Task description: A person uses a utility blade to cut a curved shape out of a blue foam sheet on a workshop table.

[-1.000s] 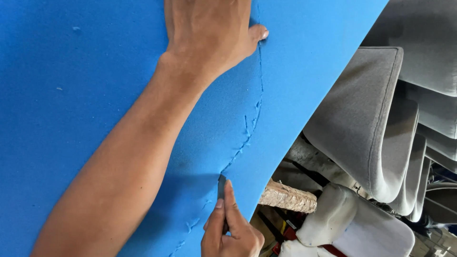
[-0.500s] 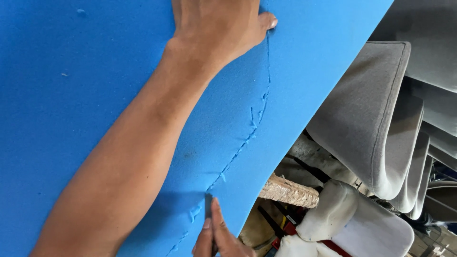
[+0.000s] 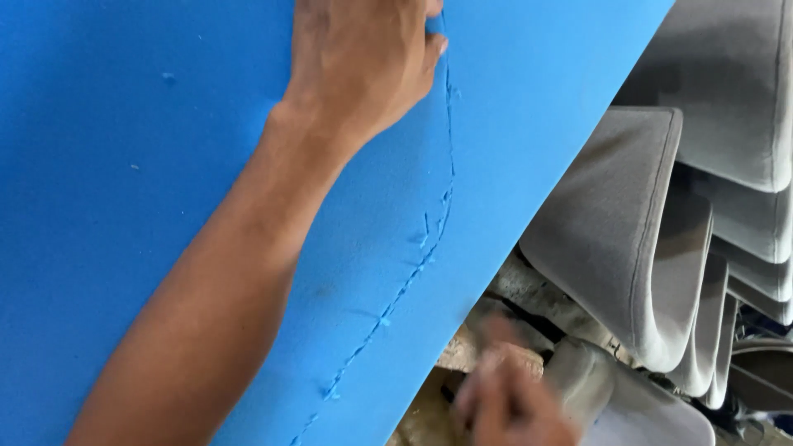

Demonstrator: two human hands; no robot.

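Foam sheet (image 3: 149, 165), blue, fills the left and centre of the view; a ragged cut line (image 3: 429, 248) runs down near its right edge. Left hand (image 3: 363, 66): palm down, flat on the sheet beside the cut's top, forearm stretched diagonally across. Right hand (image 3: 504, 396): blurred, off the sheet's lower edge; grip cannot be told. Grey cushions (image 3: 661, 231) stacked at right.

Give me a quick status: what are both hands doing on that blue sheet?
Left hand flat on blue foam sheet, beside the cut line. Right hand blurred, off the sheet's edge. Grey cushions stacked alongside.
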